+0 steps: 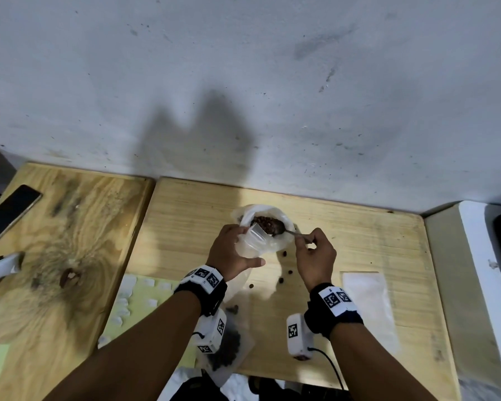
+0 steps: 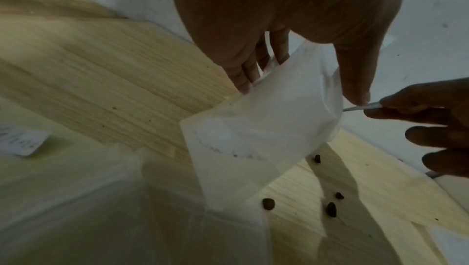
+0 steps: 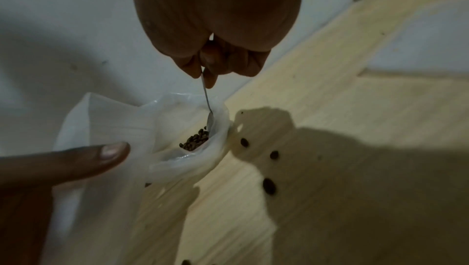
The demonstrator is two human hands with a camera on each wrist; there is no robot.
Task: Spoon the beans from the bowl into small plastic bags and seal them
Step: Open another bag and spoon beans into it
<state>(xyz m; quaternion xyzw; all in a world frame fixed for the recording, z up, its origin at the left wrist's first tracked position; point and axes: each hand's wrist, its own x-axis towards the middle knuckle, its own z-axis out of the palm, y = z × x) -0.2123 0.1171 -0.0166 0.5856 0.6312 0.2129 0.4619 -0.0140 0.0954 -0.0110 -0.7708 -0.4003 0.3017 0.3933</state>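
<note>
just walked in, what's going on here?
A person is bagging beans at a wooden table. The left hand holds a small plastic bag open beside the bean container. The right hand pinches a spoon with its bowl in the beans. A few loose beans lie spilled on the table, a filled bag nearer the person.

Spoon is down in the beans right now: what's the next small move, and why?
Probably lift the loaded spoon and tip it into the small bag the left hand holds open beside the bowl. The right hand pinches the handle, and several beans already lie spilled on the table, so go slowly.
</note>
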